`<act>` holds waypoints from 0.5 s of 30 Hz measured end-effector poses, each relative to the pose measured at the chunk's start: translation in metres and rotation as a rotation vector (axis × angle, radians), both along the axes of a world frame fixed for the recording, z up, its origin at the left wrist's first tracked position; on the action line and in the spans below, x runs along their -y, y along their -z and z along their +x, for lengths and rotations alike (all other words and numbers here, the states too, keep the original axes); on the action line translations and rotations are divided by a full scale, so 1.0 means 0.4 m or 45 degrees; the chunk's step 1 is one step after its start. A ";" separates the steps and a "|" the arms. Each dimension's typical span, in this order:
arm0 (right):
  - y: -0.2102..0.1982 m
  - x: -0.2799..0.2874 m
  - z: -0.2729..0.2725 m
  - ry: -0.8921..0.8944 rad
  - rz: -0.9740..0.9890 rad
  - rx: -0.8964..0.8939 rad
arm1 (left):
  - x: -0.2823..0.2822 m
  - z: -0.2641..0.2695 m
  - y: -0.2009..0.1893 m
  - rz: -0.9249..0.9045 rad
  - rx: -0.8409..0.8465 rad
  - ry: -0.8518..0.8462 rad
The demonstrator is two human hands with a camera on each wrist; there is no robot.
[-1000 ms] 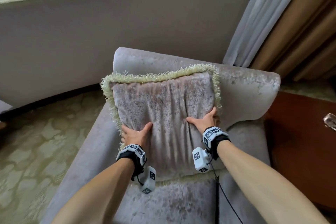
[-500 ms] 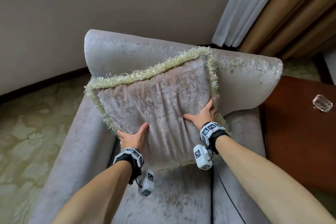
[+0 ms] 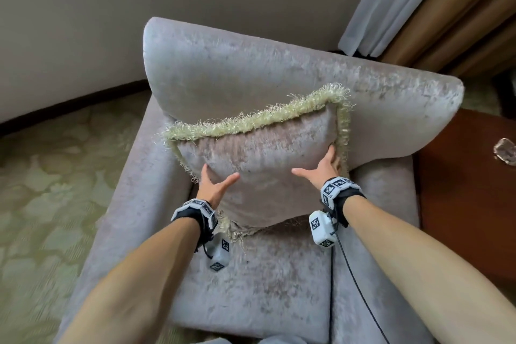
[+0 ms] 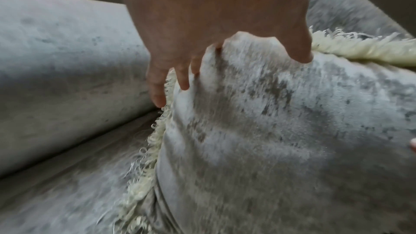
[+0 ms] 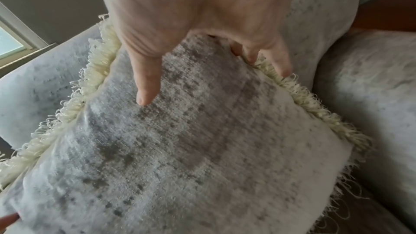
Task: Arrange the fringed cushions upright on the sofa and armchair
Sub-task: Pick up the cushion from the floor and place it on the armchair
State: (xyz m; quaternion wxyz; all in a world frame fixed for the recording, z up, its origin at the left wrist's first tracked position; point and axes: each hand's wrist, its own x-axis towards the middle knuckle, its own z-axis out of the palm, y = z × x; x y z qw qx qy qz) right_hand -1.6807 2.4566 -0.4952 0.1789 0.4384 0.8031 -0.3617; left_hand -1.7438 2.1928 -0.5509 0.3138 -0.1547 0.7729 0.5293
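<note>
Cushion (image 3: pixel 262 165) between both hands, on armchair (image 3: pixel 251 70)

Square grey cushion (image 3: pixel 259 173): mottled velvet-like cloth, looped cream yarn fringe. Grey armchair (image 3: pixel 251 70): matching plush cloth. Brown side surface (image 3: pixel 460 190): smooth wood.

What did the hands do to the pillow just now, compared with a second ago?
The cushion went from standing straight to tipped over, its bottom corner now on the seat. The left hand and right hand slid toward its side edges, thumbs spread across the front. Both hands hold it as before, and it remains against the armchair back.
</note>
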 end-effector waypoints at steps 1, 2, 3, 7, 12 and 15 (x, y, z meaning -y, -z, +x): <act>-0.004 0.000 -0.005 0.007 -0.003 -0.007 | -0.003 -0.011 -0.011 -0.020 -0.036 0.013; -0.012 0.000 -0.008 0.006 0.005 -0.015 | -0.004 -0.021 -0.022 -0.055 -0.074 0.034; -0.016 -0.001 -0.012 -0.004 0.028 -0.025 | -0.005 -0.033 -0.030 -0.096 -0.123 0.061; -0.054 -0.010 -0.037 -0.121 0.122 -0.119 | -0.010 -0.080 -0.070 -0.286 -0.332 0.175; -0.134 -0.026 -0.109 -0.421 0.403 -0.268 | -0.018 -0.149 -0.130 -0.449 -0.602 0.538; -0.173 -0.035 -0.164 -0.622 0.630 -0.230 | -0.026 -0.194 -0.157 -0.577 -0.643 0.724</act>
